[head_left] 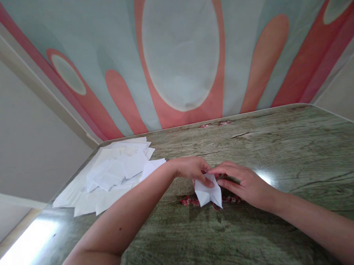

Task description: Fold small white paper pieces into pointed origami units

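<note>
A small piece of folded white paper [209, 194] is held up just above the table, its lower edge split into two points. My left hand [194, 169] grips it from the left, with the thumb across its face and the fingers behind. My right hand [240, 182] is at the paper's upper right, thumb and fingers curved toward its edge. The right fingertips meet the paper near its top corner; whether they pinch it is hard to make out. The fingers behind the paper are partly hidden.
A spread pile of white paper sheets [113, 172] lies on the left of the wood-grain table [286, 150], close to my left forearm. Small red flower prints mark the tabletop. Behind the table's far edge hangs a pink and grey-blue patterned backdrop [180, 48].
</note>
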